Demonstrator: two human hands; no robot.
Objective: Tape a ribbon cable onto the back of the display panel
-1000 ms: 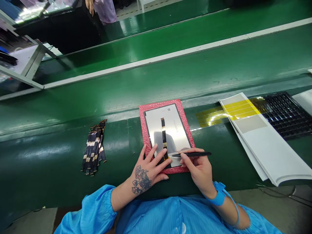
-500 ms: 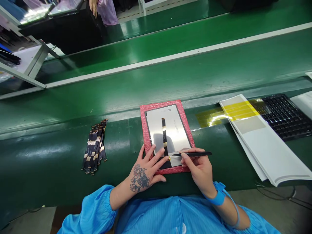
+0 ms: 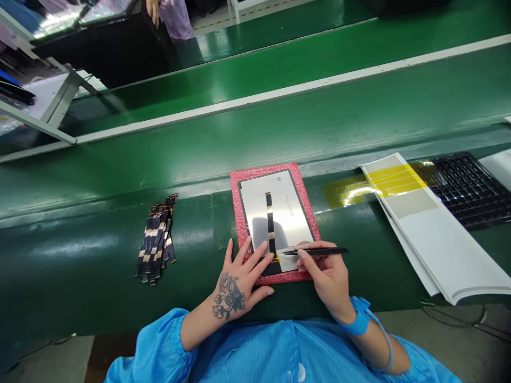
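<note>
Cable pile [image 3: 155,239]: on the green bench [image 3: 195,266];
Left hand [image 3: 239,284]: fingers spread, grasping nothing, resting on the silver panel [image 3: 293,218];
Flex cable [image 3: 270,221]: lengthwise on that panel;
Right hand [image 3: 327,274]: pinching a slim black tool [image 3: 329,251], tip beside the cable's near end;
White sheets [image 3: 447,239]: right of the tool.

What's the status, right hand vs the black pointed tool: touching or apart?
Touching. The head view shows the right hand holding the black pointed tool in its fingers, the back end sticking out beyond them.
</note>
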